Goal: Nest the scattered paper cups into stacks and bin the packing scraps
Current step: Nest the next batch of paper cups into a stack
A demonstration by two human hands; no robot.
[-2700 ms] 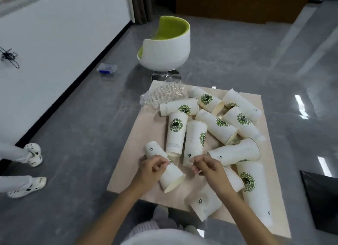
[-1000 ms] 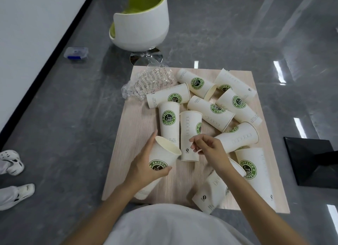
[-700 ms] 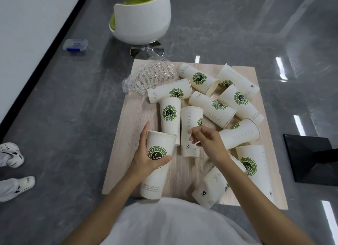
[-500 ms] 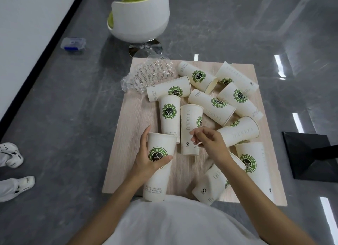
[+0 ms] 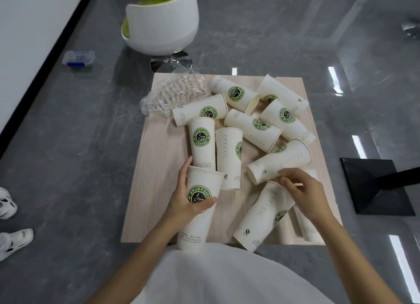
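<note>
A tall paper cup [image 5: 200, 207] printed with a green coffee logo stands upright at the near edge of the tabletop [image 5: 156, 167], mouth up, with the left hand [image 5: 188, 201] wrapped around its upper half, thumb across the logo and fingers behind the rim. It appears to be a single cup, or at most the seed of a first stack; no second rim shows inside it.

The right hand [image 5: 304, 194] reaches over the near-right corner, its grip loosely curled with thumb and forefinger close together at the rim of a cup lying on its side [image 5: 263, 215]; whether the fingertips have closed on that rim cannot be told. Just beyond the fingers lies another toppled cup [image 5: 279, 160], its base pointing toward the person.

The rest of the job is plainly ahead. Seven more cups [image 5: 250, 124] lie scattered on their sides across the middle and far half of the tabletop, some touching or overlapping, mouths facing different ways, and one more is partly hidden beneath the right forearm. None of them looks nested.

The packing scrap, a crumpled clear plastic sleeve [image 5: 175, 94], sits untouched at the far-left corner, hanging partly over the edge. No bin is clearly identifiable in view. By this reading the nesting has barely begun and the scrap has yet to be cleared.

A white and green tub chair [image 5: 161, 24] stands on the grey floor beyond.
</note>
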